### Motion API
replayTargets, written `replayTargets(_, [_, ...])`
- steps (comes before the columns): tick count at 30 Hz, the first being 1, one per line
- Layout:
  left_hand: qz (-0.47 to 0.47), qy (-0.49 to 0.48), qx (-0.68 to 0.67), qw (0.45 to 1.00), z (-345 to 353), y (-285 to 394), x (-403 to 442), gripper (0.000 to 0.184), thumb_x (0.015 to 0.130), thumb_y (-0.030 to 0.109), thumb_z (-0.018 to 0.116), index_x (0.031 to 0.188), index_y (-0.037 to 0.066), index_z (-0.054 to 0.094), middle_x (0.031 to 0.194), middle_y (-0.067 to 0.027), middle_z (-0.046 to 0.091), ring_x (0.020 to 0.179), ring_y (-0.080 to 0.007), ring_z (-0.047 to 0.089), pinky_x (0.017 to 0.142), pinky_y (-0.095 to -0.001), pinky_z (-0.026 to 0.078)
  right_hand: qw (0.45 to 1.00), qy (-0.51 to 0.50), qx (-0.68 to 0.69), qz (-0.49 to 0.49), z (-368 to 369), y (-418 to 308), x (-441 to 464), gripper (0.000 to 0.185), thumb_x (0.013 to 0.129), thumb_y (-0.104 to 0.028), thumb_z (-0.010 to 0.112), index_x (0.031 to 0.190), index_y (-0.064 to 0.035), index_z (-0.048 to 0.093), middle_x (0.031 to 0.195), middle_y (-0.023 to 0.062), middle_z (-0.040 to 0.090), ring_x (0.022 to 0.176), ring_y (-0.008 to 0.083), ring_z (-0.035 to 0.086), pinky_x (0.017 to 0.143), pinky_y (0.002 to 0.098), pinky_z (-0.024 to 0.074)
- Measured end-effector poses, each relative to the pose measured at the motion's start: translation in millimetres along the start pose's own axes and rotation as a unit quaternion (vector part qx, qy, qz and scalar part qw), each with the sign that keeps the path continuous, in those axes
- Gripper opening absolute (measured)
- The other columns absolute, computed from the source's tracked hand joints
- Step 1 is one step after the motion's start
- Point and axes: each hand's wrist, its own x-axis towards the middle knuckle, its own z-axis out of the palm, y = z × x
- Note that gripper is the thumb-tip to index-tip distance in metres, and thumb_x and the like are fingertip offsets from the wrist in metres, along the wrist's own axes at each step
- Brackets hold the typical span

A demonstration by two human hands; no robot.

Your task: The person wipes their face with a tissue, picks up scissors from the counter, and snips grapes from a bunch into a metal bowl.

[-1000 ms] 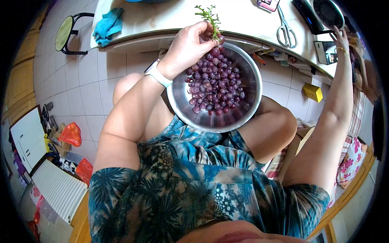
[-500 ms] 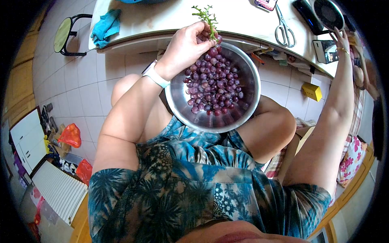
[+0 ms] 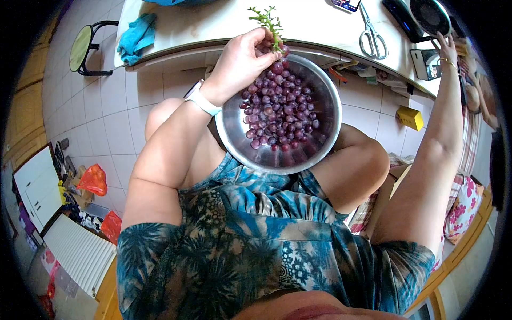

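My left hand (image 3: 248, 56), with a white-banded watch on its wrist, pinches a grape bunch by its green stem (image 3: 268, 24). Bare stem branches stick up past the fingers, and a few grapes hang below them. Underneath, a steel bowl (image 3: 234, 152) rests on my lap, holding many loose purple grapes (image 3: 280, 109). Far to the right, my right hand (image 3: 448, 52) reaches out with fingers stretched and apart. Its fingertips are at the lower rim of a round black disc with a pale rim (image 3: 430, 17); whether they press on it I cannot tell.
The white table (image 3: 197, 24) ahead carries a teal cloth (image 3: 137, 38), scissors (image 3: 372, 37), a phone (image 3: 348, 4) and another phone-like device (image 3: 426, 64). A yellow box (image 3: 409, 118) is below the table at right. A stool (image 3: 81, 49) stands left; red bags (image 3: 93, 180) lie lower left.
The whole view has shifted slightly. My left hand keeps its pinch on the grape stem, and my right hand stays by the round disc. The phone's screen at the top looks different.
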Motion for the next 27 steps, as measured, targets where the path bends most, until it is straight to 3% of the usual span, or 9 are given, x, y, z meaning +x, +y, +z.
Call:
replayTargets(1, [0.004, 0.001, -0.006, 1.0, 0.2, -0.7, 0.4, 0.017, 0.093, 0.003, 0.068, 0.109, 0.0, 0.065, 0.1, -0.0024, 0.067, 0.091, -0.0068, 0.063, 0.08, -0.0226, 0.053, 1.0, 0.008, -0.003, 0.003, 1.1, -1.8, -0.7, 0.043, 0.092, -0.015, 0.074, 0.13, -0.0043, 0.056, 0.112, 0.0091, 0.065, 0.104, 0.0213, 0.067, 0.084, 0.0396, 0.0638])
replayTargets(4, [0.023, 0.004, -0.008, 1.0, 2.0, -4.1, 1.0, 0.017, 0.093, 0.003, 0.068, 0.11, 0.0, 0.065, 0.1, -0.0021, 0.067, 0.089, -0.0064, 0.063, 0.079, -0.0224, 0.053, 0.996, -0.041, -0.08, 0.014, -3.4, -8.0, 0.5, 0.085, 0.09, -0.006, 0.073, 0.155, 0.003, 0.019, 0.141, 0.0206, 0.051, 0.124, 0.0303, 0.06, 0.098, 0.0442, 0.0584])
replayTargets(7, [0.023, 0.002, -0.001, 1.0, 1.1, 0.1, 1.1, 0.018, 0.093, 0.003, 0.069, 0.11, 0.0, 0.065, 0.099, -0.0018, 0.068, 0.087, -0.0059, 0.063, 0.078, -0.0223, 0.053, 0.996, -0.043, -0.077, 0.016, -11.4, 4.3, 17.0, 0.082, 0.091, -0.006, 0.073, 0.155, 0.0013, 0.022, 0.139, 0.0183, 0.055, 0.123, 0.0284, 0.06, 0.097, 0.0436, 0.0583])
replayTargets(10, [0.009, -0.005, 0.007, 1.0, 0.2, 7.2, 0.6, 0.018, 0.093, 0.003, 0.069, 0.11, 0.0, 0.065, 0.099, -0.0022, 0.068, 0.086, -0.0061, 0.063, 0.077, -0.0223, 0.053, 0.998, -0.041, -0.042, -0.032, -20.8, 25.8, 32.5, 0.064, 0.091, -0.007, 0.073, 0.145, -0.0014, 0.038, 0.13, 0.0146, 0.062, 0.12, 0.0264, 0.062, 0.096, 0.0424, 0.058])
replayTargets(17, [0.016, -0.006, -0.025, 1.0, 0.1, 2.5, 3.6, 0.019, 0.093, 0.003, 0.069, 0.111, -0.001, 0.065, 0.099, -0.0037, 0.07, 0.09, -0.0075, 0.065, 0.078, -0.0227, 0.053, 0.997, -0.037, -0.068, -0.023, -15.1, 15.1, 22.3, 0.06, 0.092, -0.02, 0.075, 0.141, -0.0024, 0.045, 0.132, 0.0134, 0.061, 0.123, 0.0243, 0.06, 0.097, 0.0399, 0.0578])
replayTargets(23, [-0.015, -0.013, -0.03, 0.999, -1.5, 11.4, 3.4, 0.018, 0.093, 0.002, 0.069, 0.11, 0.0, 0.065, 0.102, -0.005, 0.07, 0.094, -0.0087, 0.066, 0.082, -0.024, 0.054, 0.992, 0.054, -0.113, -0.021, -13.7, 18.9, 29.1, 0.065, 0.093, -0.045, 0.068, 0.142, -0.0049, 0.051, 0.137, 0.016, 0.059, 0.123, 0.0255, 0.06, 0.094, 0.037, 0.0549])
replayTargets(25, [0.008, -0.002, -0.018, 1.0, -0.8, 7.6, 4.9, 0.017, 0.092, 0.003, 0.069, 0.108, -0.001, 0.065, 0.099, -0.0065, 0.071, 0.091, -0.0104, 0.068, 0.08, -0.025, 0.056, 0.867, 0.202, -0.425, -0.165, -11.5, 1.0, 21.9, 0.064, 0.091, -0.048, 0.068, 0.134, -0.0011, 0.06, 0.129, 0.0183, 0.066, 0.119, 0.0246, 0.064, 0.096, 0.0354, 0.0515])
replayTargets(26, [0.029, 0.013, -0.003, 0.999, -0.6, 3.1, 5.7, 0.016, 0.092, 0.004, 0.069, 0.105, -0.002, 0.066, 0.096, -0.008, 0.073, 0.087, -0.012, 0.07, 0.077, -0.0259, 0.057, 0.926, 0.235, -0.24, -0.173, 17.8, -27.2, -20.4, 0.06, 0.09, -0.049, 0.067, 0.126, -0.0003, 0.066, 0.118, 0.0177, 0.072, 0.112, 0.0246, 0.067, 0.099, 0.0343, 0.0483])
replayTargets(27, [0.032, 0.01, -0.005, 0.999, -0.8, -0.9, 6.4, 0.016, 0.092, 0.004, 0.069, 0.105, -0.002, 0.066, 0.096, -0.008, 0.073, 0.087, -0.012, 0.07, 0.077, -0.0259, 0.057, 0.916, 0.257, -0.248, -0.181, 35.2, -47.6, -47.7, 0.056, 0.09, -0.046, 0.068, 0.125, -0.0019, 0.068, 0.114, 0.0159, 0.074, 0.109, 0.025, 0.069, 0.1, 0.0342, 0.0479])
